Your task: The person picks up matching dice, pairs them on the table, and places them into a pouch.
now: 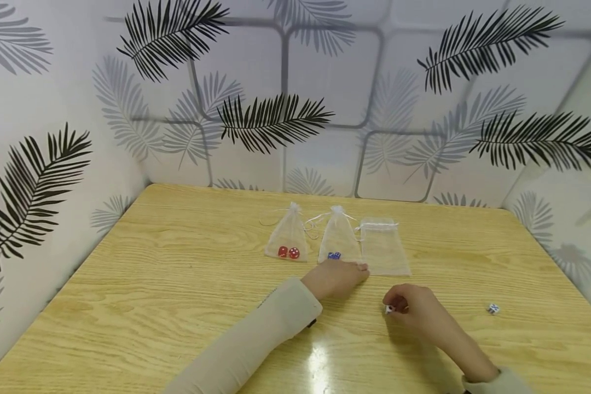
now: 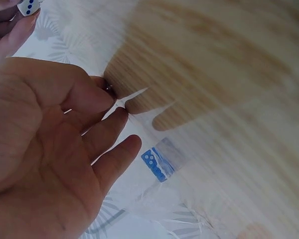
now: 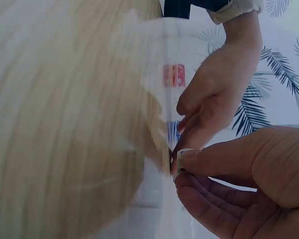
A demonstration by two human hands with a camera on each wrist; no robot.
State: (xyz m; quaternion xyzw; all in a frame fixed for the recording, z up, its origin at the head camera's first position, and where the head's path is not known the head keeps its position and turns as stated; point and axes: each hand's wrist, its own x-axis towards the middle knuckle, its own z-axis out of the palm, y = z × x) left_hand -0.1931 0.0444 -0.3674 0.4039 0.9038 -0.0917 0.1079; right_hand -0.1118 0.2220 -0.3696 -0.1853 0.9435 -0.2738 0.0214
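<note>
My right hand (image 1: 418,312) pinches a small white die (image 1: 389,309) between thumb and fingers, just above the table. Blue pips mark that die (image 2: 29,7) in the left wrist view. My left hand (image 1: 337,278) reaches to the lower left corner of a flat sheer drawstring bag (image 1: 385,249); its fingers are mostly straight, and I cannot make out a firm hold on the mesh. Beside it lies a sheer bag (image 1: 339,235) with blue dice (image 1: 334,255), partly behind the left hand. Farther left, another bag (image 1: 288,232) contains red dice (image 1: 294,252).
A second white die (image 1: 493,309) with blue marks sits on the wooden table (image 1: 177,273) to the right of my right hand. Leaf-patterned wall covering (image 1: 325,158) stands along the table's back edge and both sides.
</note>
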